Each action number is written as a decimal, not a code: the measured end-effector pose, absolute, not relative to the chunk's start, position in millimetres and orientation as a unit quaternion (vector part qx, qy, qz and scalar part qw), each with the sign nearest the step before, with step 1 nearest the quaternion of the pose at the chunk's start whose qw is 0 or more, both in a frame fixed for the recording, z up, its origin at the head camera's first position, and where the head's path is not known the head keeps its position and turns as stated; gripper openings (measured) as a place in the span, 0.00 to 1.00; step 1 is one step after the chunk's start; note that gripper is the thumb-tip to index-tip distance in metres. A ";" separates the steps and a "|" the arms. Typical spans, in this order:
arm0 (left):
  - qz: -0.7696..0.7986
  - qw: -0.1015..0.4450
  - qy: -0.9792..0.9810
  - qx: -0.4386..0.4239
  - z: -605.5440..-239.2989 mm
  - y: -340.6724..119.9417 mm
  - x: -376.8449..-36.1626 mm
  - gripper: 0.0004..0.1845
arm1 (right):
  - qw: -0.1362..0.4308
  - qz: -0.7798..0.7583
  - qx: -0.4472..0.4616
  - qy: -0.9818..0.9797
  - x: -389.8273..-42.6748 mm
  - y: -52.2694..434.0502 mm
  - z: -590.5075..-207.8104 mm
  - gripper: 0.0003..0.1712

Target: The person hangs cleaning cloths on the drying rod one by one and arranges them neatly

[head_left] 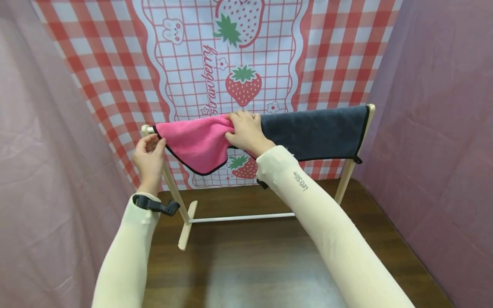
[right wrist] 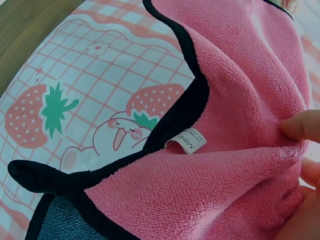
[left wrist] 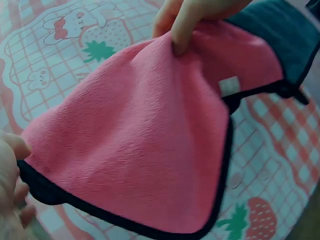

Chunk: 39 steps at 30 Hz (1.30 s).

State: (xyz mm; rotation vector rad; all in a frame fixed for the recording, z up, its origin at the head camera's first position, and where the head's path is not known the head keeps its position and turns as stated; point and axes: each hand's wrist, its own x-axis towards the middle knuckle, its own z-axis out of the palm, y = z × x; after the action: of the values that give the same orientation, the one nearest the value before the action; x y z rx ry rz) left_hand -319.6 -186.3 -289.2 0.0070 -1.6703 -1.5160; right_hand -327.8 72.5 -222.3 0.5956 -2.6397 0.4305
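Note:
A pink towel (head_left: 192,141) with black edging hangs over the top bar of a wooden rack (head_left: 175,188), its front bunched toward the middle. My right hand (head_left: 248,130) pinches a fold of it at the bar; the right wrist view shows thumb and fingers (right wrist: 300,125) gathering the cloth. With thumb and fingertips, my left hand (head_left: 149,156) holds the towel's black-trimmed left edge beside the rack's left post. A white label (right wrist: 187,141) shows near the trim. Dark grey towelling (head_left: 316,132) with black edging covers the bar's right half; whether it joins the pink cannot be told.
The rack's foot (head_left: 188,226) and lower white rod (head_left: 242,217) stand on a brown wooden table (head_left: 246,265). Behind hangs a red-and-white strawberry-print cloth (head_left: 335,42). Pinkish curtains (head_left: 427,107) close off both sides.

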 end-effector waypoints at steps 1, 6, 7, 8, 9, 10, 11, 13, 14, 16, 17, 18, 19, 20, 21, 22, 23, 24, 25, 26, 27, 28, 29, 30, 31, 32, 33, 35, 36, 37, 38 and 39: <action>-0.633 0.402 -0.661 0.008 -291.5 -184.4 -317.7 0.16 | 0.200 0.153 0.213 -0.944 -327.5 72.5 -222.2 0.28; -0.715 0.305 -0.629 0.028 -300.6 -177.5 -310.9 0.21 | 0.201 0.147 0.210 -0.946 -326.6 72.4 -222.1 0.28; -0.726 0.295 -0.621 0.026 -302.1 -176.9 -310.2 0.20 | 0.199 0.146 0.210 -0.946 -326.3 72.4 -221.9 0.28; -0.733 0.287 -0.616 0.022 -303.4 -176.7 -309.4 0.19 | 0.196 0.146 0.211 -0.946 -325.9 72.6 -221.6 0.29; -0.738 0.282 -0.612 0.017 -304.5 -176.7 -308.9 0.16 | 0.192 0.146 0.214 -0.947 -325.4 73.0 -221.1 0.30; -0.744 0.281 -0.607 0.013 -305.4 -177.2 -308.2 0.13 | 0.186 0.146 0.217 -0.947 -325.2 73.3 -220.5 0.30; -0.749 0.280 -0.600 0.010 -305.7 -178.0 -307.9 0.10 | 0.179 0.149 0.221 -0.947 -324.8 74.0 -219.7 0.31; -0.753 0.283 -0.594 0.011 -305.2 -179.7 -306.3 0.05 | 0.164 0.156 0.233 -0.946 -324.5 76.4 -218.0 0.33; -0.753 0.284 -0.594 0.013 -304.3 -180.7 -305.7 0.04 | 0.156 0.162 0.239 -0.945 -325.0 78.3 -217.3 0.33; -0.751 0.288 -0.594 0.021 -301.0 -182.5 -304.1 0.05 | 0.143 0.185 0.253 -0.939 -325.3 83.0 -215.5 0.34; -0.748 0.291 -0.596 0.024 -299.0 -183.3 -303.2 0.05 | 0.138 0.200 0.259 -0.935 -325.1 85.6 -214.8 0.33; -0.745 0.293 -0.599 0.027 -296.7 -183.9 -302.2 0.05 | 0.135 0.220 0.264 -0.929 -325.0 88.5 -214.2 0.33; -0.743 0.295 -0.601 0.028 -294.3 -184.4 -301.3 0.05 | 0.134 0.241 0.270 -0.922 -324.8 91.7 -213.6 0.32; -0.740 0.296 -0.603 0.028 -291.7 -184.7 -300.3 0.05 | 0.135 0.265 0.275 -0.914 -324.3 95.0 -213.2 0.32; -0.739 0.297 -0.604 0.029 -289.3 -184.9 -299.4 0.05 | 0.140 0.288 0.279 -0.905 -323.3 98.3 -212.7 0.32; -0.738 0.298 -0.605 0.028 -287.0 -185.0 -298.5 0.05 | 0.148 0.310 0.282 -0.896 -322.7 101.8 -212.6 0.31; -0.736 0.298 -0.607 0.028 -285.0 -185.2 -297.7 0.05 | 0.158 0.332 0.285 -0.885 -322.0 105.4 -212.8 0.31; -0.734 0.299 -0.609 0.029 -283.3 -185.5 -297.0 0.05 | 0.169 0.353 0.286 -0.875 -321.4 109.1 -213.4 0.31; -0.734 0.298 -0.609 0.029 -282.0 -185.2 -296.8 0.05 | 0.181 0.372 0.285 -0.864 -320.7 113.2 -214.1 0.30; -0.735 0.297 -0.609 0.029 -281.2 -185.1 -296.5 0.04 | 0.193 0.393 0.283 -0.854 -319.2 117.3 -215.0 0.30; -0.737 0.296 -0.607 0.029 -280.8 -185.0 -296.3 0.05 | 0.205 0.412 0.279 -0.843 -317.7 121.4 -216.4 0.29; -0.737 0.297 -0.606 0.028 -280.9 -185.0 -296.2 0.05 | 0.216 0.431 0.272 -0.833 -316.0 125.3 -218.3 0.29; -0.738 0.298 -0.604 0.027 -281.3 -185.0 -296.2 0.06 | 0.228 0.448 0.262 -0.824 -314.0 128.8 -220.3 0.27; -0.741 0.298 -0.601 0.026 -281.7 -185.0 -296.1 0.07 | 0.239 0.464 0.248 -0.816 -312.1 132.3 -222.5 0.26; -0.741 0.298 -0.601 0.026 -282.2 -185.0 -296.1 0.08 | 0.252 0.474 0.235 -0.811 -310.2 135.6 -224.9 0.25; -0.741 0.299 -0.601 0.027 -282.5 -184.9 -295.8 0.08 | 0.263 0.479 0.221 -0.808 -308.4 138.8 -227.6 0.23; -0.741 0.299 -0.601 0.027 -282.8 -184.9 -295.7 0.08 | 0.273 0.481 0.207 -0.807 -306.9 141.9 -230.6 0.21; -0.742 0.296 -0.600 0.028 -282.4 -185.0 -295.1 0.09 | 0.284 0.470 0.180 -0.816 -305.3 147.0 -236.7 0.17; -0.743 0.296 -0.600 0.028 -282.0 -185.1 -294.8 0.09 | 0.281 0.461 0.172 -0.824 -304.7 149.2 -239.9 0.17; -0.742 0.297 -0.601 0.027 -281.7 -185.3 -294.6 0.09 | 0.273 0.450 0.165 -0.834 -304.1 151.0 -243.1 0.17; -0.744 0.298 -0.598 0.025 -281.1 -185.4 -294.2 0.08 | 0.259 0.440 0.158 -0.845 -303.7 152.3 -246.2 0.17; -0.746 0.299 -0.594 0.022 -280.4 -185.5 -293.6 0.08 | 0.242 0.432 0.154 -0.855 -303.2 153.0 -249.0 0.19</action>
State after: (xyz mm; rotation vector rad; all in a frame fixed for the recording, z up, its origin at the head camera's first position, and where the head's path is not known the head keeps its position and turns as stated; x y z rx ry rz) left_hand -293.6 -185.5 -280.4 0.0582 -1.5790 -1.9821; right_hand -303.2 153.0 -249.0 0.4200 -2.3385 1.1819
